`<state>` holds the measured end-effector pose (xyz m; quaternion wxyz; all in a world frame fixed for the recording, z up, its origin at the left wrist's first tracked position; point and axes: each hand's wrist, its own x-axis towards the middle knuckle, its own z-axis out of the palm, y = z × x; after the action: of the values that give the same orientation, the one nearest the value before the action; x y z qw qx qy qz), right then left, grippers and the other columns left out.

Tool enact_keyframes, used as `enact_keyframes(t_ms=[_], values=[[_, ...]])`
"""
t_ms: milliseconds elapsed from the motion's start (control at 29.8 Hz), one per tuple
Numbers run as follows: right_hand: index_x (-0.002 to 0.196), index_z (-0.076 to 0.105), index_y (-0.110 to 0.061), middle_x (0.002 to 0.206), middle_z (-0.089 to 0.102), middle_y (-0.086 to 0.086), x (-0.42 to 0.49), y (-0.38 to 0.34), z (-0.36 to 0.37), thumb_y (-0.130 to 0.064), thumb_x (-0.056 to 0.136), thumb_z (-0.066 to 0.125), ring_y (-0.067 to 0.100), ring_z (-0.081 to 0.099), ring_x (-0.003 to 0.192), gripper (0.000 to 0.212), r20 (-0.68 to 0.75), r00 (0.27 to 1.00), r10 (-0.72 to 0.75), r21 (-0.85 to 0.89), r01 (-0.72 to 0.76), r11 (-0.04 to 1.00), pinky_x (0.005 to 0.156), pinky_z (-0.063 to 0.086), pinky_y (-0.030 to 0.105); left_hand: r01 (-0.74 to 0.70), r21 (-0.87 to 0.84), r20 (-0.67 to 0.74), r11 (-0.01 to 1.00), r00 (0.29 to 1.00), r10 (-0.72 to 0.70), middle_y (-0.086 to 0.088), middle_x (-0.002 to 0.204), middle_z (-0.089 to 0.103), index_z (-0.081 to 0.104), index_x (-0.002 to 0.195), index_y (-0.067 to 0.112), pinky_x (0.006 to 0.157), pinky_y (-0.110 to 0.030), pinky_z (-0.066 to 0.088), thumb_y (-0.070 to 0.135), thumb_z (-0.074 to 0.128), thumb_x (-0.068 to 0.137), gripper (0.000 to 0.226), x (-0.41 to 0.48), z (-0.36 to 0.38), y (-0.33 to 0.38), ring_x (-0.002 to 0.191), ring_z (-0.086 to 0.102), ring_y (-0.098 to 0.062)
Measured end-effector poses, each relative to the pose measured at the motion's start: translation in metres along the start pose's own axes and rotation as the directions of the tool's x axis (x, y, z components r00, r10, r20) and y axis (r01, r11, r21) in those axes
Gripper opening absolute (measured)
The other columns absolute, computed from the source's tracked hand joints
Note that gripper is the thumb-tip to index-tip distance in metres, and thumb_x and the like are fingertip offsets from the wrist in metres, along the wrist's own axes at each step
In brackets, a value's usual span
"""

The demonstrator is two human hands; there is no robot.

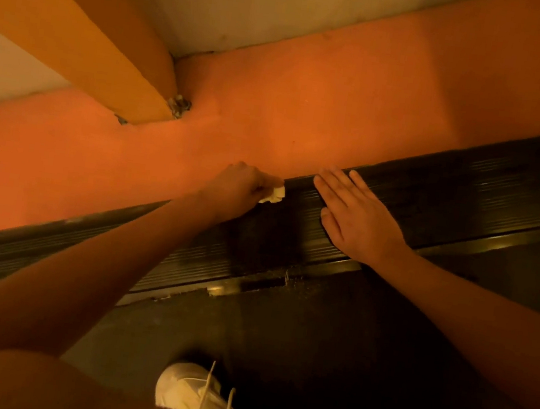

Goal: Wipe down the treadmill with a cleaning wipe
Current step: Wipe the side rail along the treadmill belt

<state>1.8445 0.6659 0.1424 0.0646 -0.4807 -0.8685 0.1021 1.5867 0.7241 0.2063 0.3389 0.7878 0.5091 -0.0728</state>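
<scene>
Head view: the treadmill's ribbed black side rail [476,193] crosses the frame on a slant, from the 8 o'clock edge up to the 2 o'clock edge. Its dark belt [294,345] fills the lower part toward 5 o'clock, and a thin metal strip runs between rail and belt.

Both hands are near the middle of the frame, each reaching in on a bare forearm. The left hand [238,183], just to the 9 o'clock side of centre, has its fingers curled round a small crumpled white wipe [274,196]. The wipe sticks out of the fist toward 3 o'clock and sits against the outer edge of the rail, where the rail meets the orange floor [326,108].

The right hand [353,215], just to the 3 o'clock side of centre, lies flat and open on the rail, palm down. Its fingers are straight, close together and pointing toward 11 o'clock. The two hands are near each other but do not touch; the wipe lies between them.

At 10 o'clock a yellow-orange post [79,24] comes down to the floor, with metal bolts [179,106] at its foot. A pale wall [287,7] stands at 12 o'clock. A white laced shoe [188,396] rests on the belt at 6 o'clock.
</scene>
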Motion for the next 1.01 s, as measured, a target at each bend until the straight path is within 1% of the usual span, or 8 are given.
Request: enact_keyframes(t_ms=[134, 336, 470, 604, 671, 772, 906, 1007], values=[[0.153, 0.038, -0.003, 0.16, 0.035, 0.016, 0.001, -0.001, -0.002, -0.029, 0.104, 0.035, 0.027, 0.028, 0.151, 0.055, -0.002, 1.0, 0.001, 0.025, -0.001, 1.0, 0.125, 0.018, 0.046, 0.011, -0.001, 0.021, 1.0, 1.0, -0.011, -0.011, 0.135, 0.063, 0.06, 0.138, 0.014, 0.096, -0.028, 0.039, 0.014, 0.053, 0.103, 0.036, 0.007, 0.001, 0.008, 0.122, 0.06, -0.029], [0.153, 0.038, -0.004, 0.16, 0.034, 0.015, 0.002, -0.001, -0.001, -0.029, 0.104, 0.036, 0.027, 0.026, 0.152, 0.055, -0.021, 1.0, -0.022, 0.008, 0.022, 1.0, 0.125, 0.017, 0.046, 0.146, -0.057, -0.07, 0.988, 0.986, -0.15, -0.01, 0.125, 0.07, 0.064, 0.135, 0.019, 0.077, -0.02, 0.032, 0.015, 0.053, 0.103, 0.034, -0.038, 0.002, -0.033, 0.111, 0.065, -0.029], [0.154, 0.039, -0.011, 0.163, 0.03, 0.011, 0.001, -0.002, -0.001, -0.034, 0.105, 0.035, 0.027, 0.022, 0.153, 0.054, 0.023, 0.994, -0.106, -0.011, 0.106, 0.994, 0.125, 0.017, 0.048, 0.123, -0.029, -0.022, 0.992, 0.992, -0.124, -0.012, 0.129, 0.067, 0.062, 0.136, 0.014, 0.079, -0.016, 0.031, 0.013, 0.054, 0.102, 0.035, -0.032, -0.002, -0.034, 0.117, 0.062, -0.029], [0.154, 0.035, -0.01, 0.162, 0.032, 0.011, 0.005, -0.003, 0.001, -0.031, 0.105, 0.033, 0.026, 0.025, 0.151, 0.054, 0.027, 0.958, -0.285, -0.028, 0.286, 0.958, 0.124, 0.018, 0.045, 0.143, -0.065, -0.042, 0.988, 0.988, -0.146, -0.01, 0.132, 0.065, 0.062, 0.136, 0.017, 0.085, -0.019, 0.036, 0.015, 0.053, 0.103, 0.034, -0.041, 0.0, -0.037, 0.119, 0.062, -0.027], [0.155, 0.033, -0.01, 0.163, 0.028, 0.009, 0.017, -0.015, 0.0, -0.033, 0.104, 0.032, 0.025, 0.025, 0.152, 0.056, 0.045, 0.941, -0.336, -0.029, 0.337, 0.941, 0.123, 0.017, 0.042, 0.179, -0.073, -0.051, 0.981, 0.982, -0.183, -0.009, 0.128, 0.068, 0.064, 0.134, 0.017, 0.078, -0.017, 0.033, 0.015, 0.052, 0.103, 0.033, -0.051, 0.001, -0.045, 0.116, 0.063, -0.026], [0.155, 0.033, -0.009, 0.163, 0.027, 0.009, 0.041, -0.05, 0.005, -0.037, 0.104, 0.029, 0.023, 0.024, 0.152, 0.058, 0.084, 0.935, -0.345, 0.014, 0.345, 0.938, 0.123, 0.012, 0.039, 0.226, -0.066, -0.039, 0.972, 0.973, -0.229, -0.008, 0.13, 0.067, 0.062, 0.136, 0.018, 0.08, -0.014, 0.033, 0.014, 0.054, 0.102, 0.035, -0.062, -0.004, -0.057, 0.119, 0.062, -0.025], [0.158, 0.028, -0.012, 0.165, 0.023, 0.007, 0.046, -0.071, 0.018, -0.039, 0.105, 0.024, 0.023, 0.018, 0.154, 0.059, 0.151, 0.94, -0.306, -0.016, 0.312, 0.95, 0.123, 0.011, 0.041, 0.235, -0.033, -0.033, 0.971, 0.971, -0.236, -0.008, 0.133, 0.065, 0.059, 0.139, 0.02, 0.094, -0.031, 0.042, 0.018, 0.055, 0.103, 0.037, -0.067, -0.006, -0.057, 0.123, 0.06, -0.028], [0.158, 0.027, -0.013, 0.165, 0.021, 0.006, 0.045, -0.07, 0.015, -0.039, 0.106, 0.023, 0.021, 0.016, 0.154, 0.058, 0.165, 0.938, -0.305, -0.005, 0.31, 0.951, 0.123, 0.01, 0.04, 0.204, -0.061, -0.067, 0.977, 0.976, -0.208, -0.007, 0.135, 0.063, 0.057, 0.14, 0.015, 0.091, -0.024, 0.04, 0.015, 0.051, 0.104, 0.037, -0.07, -0.002, -0.051, 0.12, 0.061, -0.027]])
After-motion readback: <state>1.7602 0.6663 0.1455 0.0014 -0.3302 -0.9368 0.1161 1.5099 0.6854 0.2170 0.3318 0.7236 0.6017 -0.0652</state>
